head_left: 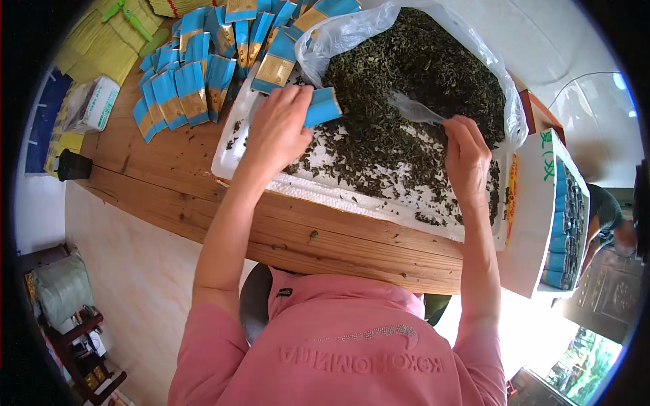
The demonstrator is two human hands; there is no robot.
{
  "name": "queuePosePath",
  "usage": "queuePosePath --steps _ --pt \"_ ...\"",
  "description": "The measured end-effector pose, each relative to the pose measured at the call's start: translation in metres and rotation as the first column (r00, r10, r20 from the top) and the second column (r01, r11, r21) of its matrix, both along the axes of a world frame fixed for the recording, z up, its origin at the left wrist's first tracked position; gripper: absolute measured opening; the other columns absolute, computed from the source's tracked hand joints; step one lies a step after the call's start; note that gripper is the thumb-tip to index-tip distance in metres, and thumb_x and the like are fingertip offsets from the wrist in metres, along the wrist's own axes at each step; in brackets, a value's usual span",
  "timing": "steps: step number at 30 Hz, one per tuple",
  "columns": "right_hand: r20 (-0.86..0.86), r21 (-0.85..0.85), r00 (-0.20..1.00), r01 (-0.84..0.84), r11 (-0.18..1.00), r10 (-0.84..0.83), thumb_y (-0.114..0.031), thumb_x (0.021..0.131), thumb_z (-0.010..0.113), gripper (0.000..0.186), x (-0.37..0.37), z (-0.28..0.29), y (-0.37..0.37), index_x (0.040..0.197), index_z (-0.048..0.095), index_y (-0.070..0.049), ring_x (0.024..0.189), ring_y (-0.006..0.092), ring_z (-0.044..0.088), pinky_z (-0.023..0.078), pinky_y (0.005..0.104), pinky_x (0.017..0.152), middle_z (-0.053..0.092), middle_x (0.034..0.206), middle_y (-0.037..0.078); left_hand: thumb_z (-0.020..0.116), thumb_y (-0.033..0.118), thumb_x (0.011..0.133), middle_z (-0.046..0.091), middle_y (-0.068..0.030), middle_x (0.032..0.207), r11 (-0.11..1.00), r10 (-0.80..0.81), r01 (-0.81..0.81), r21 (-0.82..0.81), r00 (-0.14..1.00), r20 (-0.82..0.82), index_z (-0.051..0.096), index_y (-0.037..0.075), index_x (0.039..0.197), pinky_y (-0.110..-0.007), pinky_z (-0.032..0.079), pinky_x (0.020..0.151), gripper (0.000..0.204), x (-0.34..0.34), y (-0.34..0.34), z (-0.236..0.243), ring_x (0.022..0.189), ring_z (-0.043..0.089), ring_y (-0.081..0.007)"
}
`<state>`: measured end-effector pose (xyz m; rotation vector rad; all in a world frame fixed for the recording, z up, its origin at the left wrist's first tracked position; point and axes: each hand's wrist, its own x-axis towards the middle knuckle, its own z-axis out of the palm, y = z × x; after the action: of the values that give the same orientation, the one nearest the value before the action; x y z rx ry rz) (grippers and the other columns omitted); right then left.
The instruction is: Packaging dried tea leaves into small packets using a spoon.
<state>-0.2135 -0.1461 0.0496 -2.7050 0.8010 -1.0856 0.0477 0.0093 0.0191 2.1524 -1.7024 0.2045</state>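
My left hand [281, 122] is closed around a blue tea packet [322, 108] with a gold edge, above the left part of a white foam tray [298, 186]. In my right hand [467, 155] is the handle of a clear plastic spoon [414, 108], its bowl over the dark loose tea leaves [433, 57]. The leaves are heaped in an open clear plastic bag [511, 101] and spread across the tray below it. Whether the packet's mouth is open I cannot make out.
Many blue and gold packets [179, 91] lie heaped at the far left of the wooden table [325, 243]. A white box [535, 223] of packets stands at the right. Left are a small black cup [73, 165], a tissue-like pack [95, 105] and a green plastic item [128, 19]. A person [606, 216] is beyond.
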Motion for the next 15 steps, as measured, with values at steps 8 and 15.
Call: queuePosePath --steps 8,15 --pt "0.065 0.092 0.998 -0.022 0.996 0.016 0.010 0.082 0.056 0.015 0.018 -0.040 0.008 0.092 0.064 0.002 0.079 0.0284 0.067 0.053 0.0338 0.067 0.065 0.091 0.015 0.067 0.003 0.072 0.057 -0.0128 0.109 0.985 -0.042 0.040 0.168 0.999 0.014 0.054 -0.002 0.118 -0.041 0.044 0.092 0.048 -0.008 -0.016 0.001 0.107 0.054 -0.0290" --pt "0.170 0.442 0.984 -0.019 0.897 -0.062 0.004 0.087 0.058 0.010 0.030 -0.030 0.008 0.093 0.065 0.002 0.071 0.0146 0.066 0.050 0.0254 0.062 0.067 0.084 0.010 0.064 -0.002 0.069 0.056 -0.0166 0.117 0.988 -0.087 0.108 0.111 0.980 -0.179 0.051 -0.005 0.126 -0.041 0.042 0.097 0.058 -0.013 -0.023 0.001 0.111 0.052 -0.0335"
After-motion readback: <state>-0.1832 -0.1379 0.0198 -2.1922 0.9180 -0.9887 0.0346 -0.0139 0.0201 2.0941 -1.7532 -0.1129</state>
